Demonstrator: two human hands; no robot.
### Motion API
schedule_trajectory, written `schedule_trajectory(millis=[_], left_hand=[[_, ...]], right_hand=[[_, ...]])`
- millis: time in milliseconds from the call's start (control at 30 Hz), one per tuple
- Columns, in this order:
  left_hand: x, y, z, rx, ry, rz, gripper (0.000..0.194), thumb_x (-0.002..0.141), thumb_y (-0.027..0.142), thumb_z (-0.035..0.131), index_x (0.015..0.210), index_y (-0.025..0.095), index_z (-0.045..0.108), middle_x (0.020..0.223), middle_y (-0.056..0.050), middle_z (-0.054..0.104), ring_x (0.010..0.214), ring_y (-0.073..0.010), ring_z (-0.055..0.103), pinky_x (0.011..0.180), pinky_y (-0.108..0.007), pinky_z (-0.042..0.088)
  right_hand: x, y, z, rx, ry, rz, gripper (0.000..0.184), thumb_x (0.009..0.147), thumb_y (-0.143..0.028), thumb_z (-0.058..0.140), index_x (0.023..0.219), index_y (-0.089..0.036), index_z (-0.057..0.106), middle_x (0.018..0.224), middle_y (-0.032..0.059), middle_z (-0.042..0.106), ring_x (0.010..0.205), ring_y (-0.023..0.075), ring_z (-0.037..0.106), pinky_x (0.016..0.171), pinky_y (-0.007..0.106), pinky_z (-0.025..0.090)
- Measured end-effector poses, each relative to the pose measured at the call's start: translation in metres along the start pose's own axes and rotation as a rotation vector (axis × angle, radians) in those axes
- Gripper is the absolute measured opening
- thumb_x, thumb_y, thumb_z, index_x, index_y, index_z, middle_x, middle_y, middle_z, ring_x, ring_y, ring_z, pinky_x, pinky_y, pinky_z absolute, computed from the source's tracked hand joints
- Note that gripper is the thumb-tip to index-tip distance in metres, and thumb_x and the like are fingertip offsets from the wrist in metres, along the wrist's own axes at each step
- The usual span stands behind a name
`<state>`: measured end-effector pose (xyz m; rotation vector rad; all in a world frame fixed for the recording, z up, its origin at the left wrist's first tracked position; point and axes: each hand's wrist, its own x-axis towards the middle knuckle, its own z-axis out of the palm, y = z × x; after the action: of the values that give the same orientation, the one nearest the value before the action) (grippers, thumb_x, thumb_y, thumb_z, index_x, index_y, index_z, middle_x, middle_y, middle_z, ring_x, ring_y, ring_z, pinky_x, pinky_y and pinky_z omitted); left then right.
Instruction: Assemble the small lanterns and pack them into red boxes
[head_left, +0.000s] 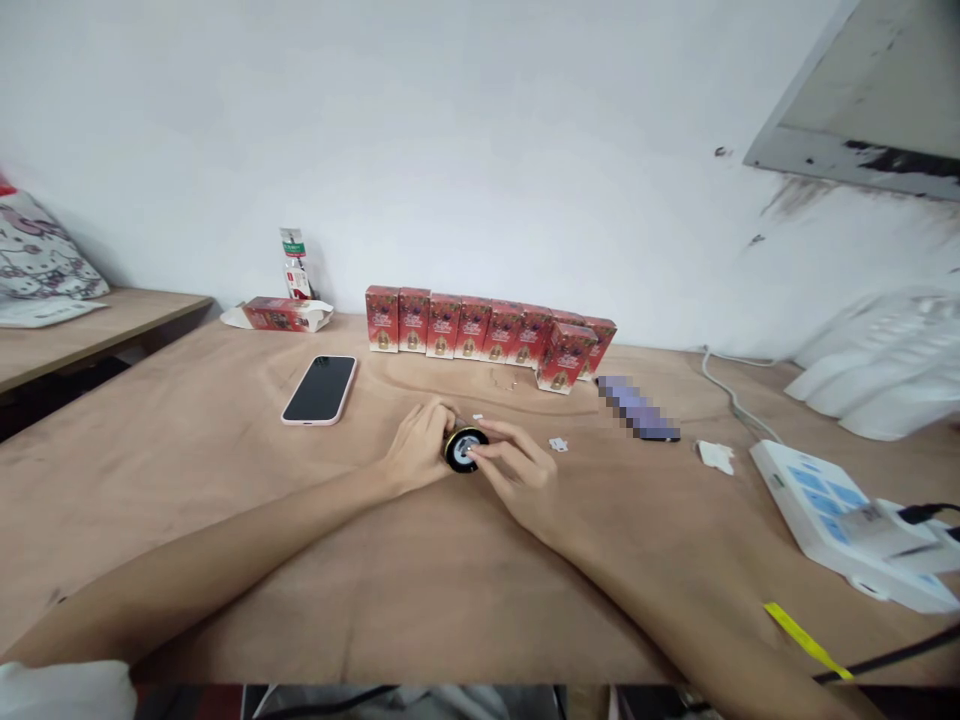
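A small round object [463,451] with a black outer ring, a thin gold edge and a pale disc in the middle is held over the middle of the table. My left hand [422,442] is closed around its left side. The thumb and finger of my right hand [521,470] pinch at the pale centre, while another finger lies along the upper rim. Whether something small sits between those fingertips is hidden. Tiny white scraps of paper [558,444] lie just right of the hands.
Behind the hands stands a row of red printed boxes [472,328]. An opened red carton [277,314] lies back left, near a phone [320,389]. To the right are a pixelated purple item [634,405], crumpled tissue [716,457], a white power strip [806,490] and a yellow tag [802,636].
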<state>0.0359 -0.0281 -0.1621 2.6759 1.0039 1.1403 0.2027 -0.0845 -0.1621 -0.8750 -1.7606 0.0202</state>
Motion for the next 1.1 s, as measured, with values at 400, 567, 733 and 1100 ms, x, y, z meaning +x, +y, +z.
schedule_trajectory(millis=[400, 567, 733, 1100], left_hand=[[0.002, 0.002, -0.002, 0.082, -0.046, 0.081, 0.026, 0.077, 0.028, 0.053, 0.100, 0.019, 0.048, 0.100, -0.009, 0.059, 0.092, -0.0239, 0.055, 0.076, -0.036, 0.041], [0.003, 0.001, -0.003, 0.047, -0.016, 0.067, 0.024, 0.074, 0.027, 0.055, 0.097, 0.018, 0.050, 0.095, -0.008, 0.060, 0.088, -0.0231, 0.055, 0.074, -0.034, 0.042], [0.004, -0.001, -0.002, 0.000, 0.044, -0.028, 0.026, 0.071, 0.024, 0.059, 0.094, 0.020, 0.050, 0.094, -0.005, 0.061, 0.091, -0.0232, 0.056, 0.076, -0.034, 0.040], [0.003, -0.003, -0.002, 0.008, -0.007, -0.066, 0.029, 0.068, 0.021, 0.059, 0.095, 0.019, 0.049, 0.098, -0.004, 0.063, 0.095, -0.0233, 0.057, 0.080, -0.035, 0.036]], right_hand=[[0.001, 0.004, -0.002, -0.085, -0.037, -0.159, 0.016, 0.081, -0.016, 0.057, 0.085, -0.025, 0.069, 0.106, 0.0089, 0.068, 0.090, 0.0193, 0.067, 0.081, 0.035, 0.055], [0.004, 0.008, -0.009, -0.106, 0.021, -0.135, 0.019, 0.083, -0.017, 0.054, 0.095, -0.024, 0.068, 0.109, 0.0090, 0.065, 0.091, 0.0176, 0.065, 0.082, 0.033, 0.053], [0.018, 0.021, -0.023, -0.416, -0.227, 0.102, 0.018, 0.083, -0.015, 0.049, 0.087, -0.017, 0.067, 0.092, 0.0092, 0.067, 0.090, 0.0205, 0.062, 0.080, 0.034, 0.049], [0.019, 0.030, -0.019, -0.756, -0.785, 0.286, 0.021, 0.082, -0.010, 0.046, 0.084, -0.015, 0.067, 0.088, 0.0111, 0.068, 0.084, 0.0210, 0.064, 0.068, 0.026, 0.042]])
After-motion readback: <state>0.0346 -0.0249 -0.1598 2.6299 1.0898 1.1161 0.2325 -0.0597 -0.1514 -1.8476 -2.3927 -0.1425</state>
